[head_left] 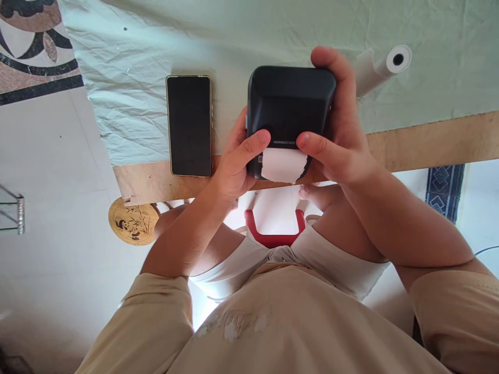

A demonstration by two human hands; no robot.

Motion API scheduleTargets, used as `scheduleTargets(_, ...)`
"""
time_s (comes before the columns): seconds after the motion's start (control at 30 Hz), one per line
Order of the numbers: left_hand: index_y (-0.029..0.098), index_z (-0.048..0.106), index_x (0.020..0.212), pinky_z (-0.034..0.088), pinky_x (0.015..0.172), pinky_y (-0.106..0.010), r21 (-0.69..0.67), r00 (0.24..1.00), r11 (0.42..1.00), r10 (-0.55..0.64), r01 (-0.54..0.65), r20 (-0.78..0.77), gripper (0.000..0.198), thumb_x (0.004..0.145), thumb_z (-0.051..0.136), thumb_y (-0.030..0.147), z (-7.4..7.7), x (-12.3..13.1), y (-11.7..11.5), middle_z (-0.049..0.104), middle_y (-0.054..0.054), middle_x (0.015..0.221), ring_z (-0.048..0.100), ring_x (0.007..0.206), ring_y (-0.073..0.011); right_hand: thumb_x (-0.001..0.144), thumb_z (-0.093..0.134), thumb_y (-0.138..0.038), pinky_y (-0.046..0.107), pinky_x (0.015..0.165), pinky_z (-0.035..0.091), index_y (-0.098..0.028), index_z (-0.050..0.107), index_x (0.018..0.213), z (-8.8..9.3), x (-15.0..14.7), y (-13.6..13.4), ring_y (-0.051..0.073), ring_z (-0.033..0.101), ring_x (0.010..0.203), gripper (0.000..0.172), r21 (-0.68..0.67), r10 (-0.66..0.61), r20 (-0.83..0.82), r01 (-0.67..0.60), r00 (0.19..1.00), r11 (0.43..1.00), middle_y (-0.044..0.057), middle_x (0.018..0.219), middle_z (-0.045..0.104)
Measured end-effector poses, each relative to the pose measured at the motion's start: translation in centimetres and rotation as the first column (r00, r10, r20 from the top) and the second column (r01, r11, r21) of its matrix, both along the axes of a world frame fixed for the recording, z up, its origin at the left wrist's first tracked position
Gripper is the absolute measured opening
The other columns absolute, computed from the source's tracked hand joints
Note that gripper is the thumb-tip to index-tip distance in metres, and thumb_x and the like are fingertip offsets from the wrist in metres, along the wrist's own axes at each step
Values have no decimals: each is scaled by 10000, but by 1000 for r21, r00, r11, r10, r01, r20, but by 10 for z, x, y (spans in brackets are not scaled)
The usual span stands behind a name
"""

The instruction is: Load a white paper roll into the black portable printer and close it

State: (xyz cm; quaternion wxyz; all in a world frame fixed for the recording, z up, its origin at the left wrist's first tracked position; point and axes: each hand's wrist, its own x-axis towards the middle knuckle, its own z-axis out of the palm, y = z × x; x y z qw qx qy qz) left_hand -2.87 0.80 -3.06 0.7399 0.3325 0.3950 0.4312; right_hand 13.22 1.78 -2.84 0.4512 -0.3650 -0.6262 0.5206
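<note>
A black label printer (292, 109) marked NIIMBOT is held up over the near edge of the table by both hands. White paper (284, 165) sticks out of its slot on the side toward me. My left hand (244, 156) is closed on the printer's left side, its thumb on the top near the slot. On the right side, my right hand (343, 119) grips the body, thumb also by the slot and a finger reaching past the far right corner. The undersides of both hands' grips are hidden.
On the pale green cloth (429, 67) a phone (189, 125) with a dark screen lies left of the printer. A white paper roll (384, 67) lies to the right. The table's bare wooden edge (432, 140) runs in front of my legs, with a round stool (134, 221) below left.
</note>
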Motion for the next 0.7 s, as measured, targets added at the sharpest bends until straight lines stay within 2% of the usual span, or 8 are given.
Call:
scheduleTargets(0.13, 265, 582, 1048, 555, 715, -325, 21, 999, 1000, 15, -15, 39, 395, 747, 624, 516, 3, 1, -1, 644, -18, 874, 625, 1113, -282, 692, 564, -678, 333, 695, 521, -379, 193, 1325, 1, -1, 0, 181, 614, 905, 792, 6, -31, 17, 31, 999, 1000, 24, 1284, 536)
scheduleTargets(0.27, 248, 587, 1066, 544, 856, -365, 6, 995, 999, -43, 43, 85, 430, 770, 580, 560, 8, 0, 2, 671, -27, 991, 570, 1210, -281, 742, 550, -624, 325, 728, 536, -370, 178, 1349, 0, 2, 0, 167, 624, 888, 755, -6, -5, 41, 5, 999, 1000, 19, 1276, 535)
scheduleTargets(0.37, 231, 604, 1072, 523, 938, -368, -16, 985, 995, -91, 94, 144, 494, 806, 475, 626, 11, 2, 3, 687, -37, 1006, 551, 1238, -270, 721, 594, -591, 350, 834, 541, -399, 197, 1345, 0, 4, -1, 185, 620, 978, 764, -23, -5, 21, 6, 1000, 1000, -3, 1285, 528)
scheduleTargets(0.5, 220, 625, 1005, 529, 953, -363, -120, 977, 993, 33, -8, 213, 475, 893, 323, 569, 12, 6, 2, 707, -30, 941, 589, 1199, -231, 734, 611, -532, 377, 1040, 459, -441, 278, 1322, 5, 2, -5, 200, 554, 1162, 682, -120, -57, -42, 51, 997, 991, -40, 1289, 516)
scheduleTargets(0.6, 188, 649, 982, 526, 964, -368, -165, 966, 986, 32, 12, 256, 444, 904, 368, 523, 11, 7, 2, 723, -47, 922, 622, 1150, -228, 733, 628, -508, 362, 1075, 432, -456, 293, 1315, 5, 0, -6, 191, 526, 1191, 673, -141, -68, -85, 56, 994, 988, -53, 1283, 511)
scheduleTargets(0.7, 186, 667, 984, 523, 968, -363, -139, 961, 990, 6, 34, 277, 470, 921, 332, 510, 10, 8, 1, 737, -51, 931, 632, 1128, -229, 750, 610, -468, 376, 1121, 380, -407, 261, 1334, 1, 0, -4, 185, 487, 1218, 683, -106, -65, -135, 51, 989, 993, -36, 1307, 484)
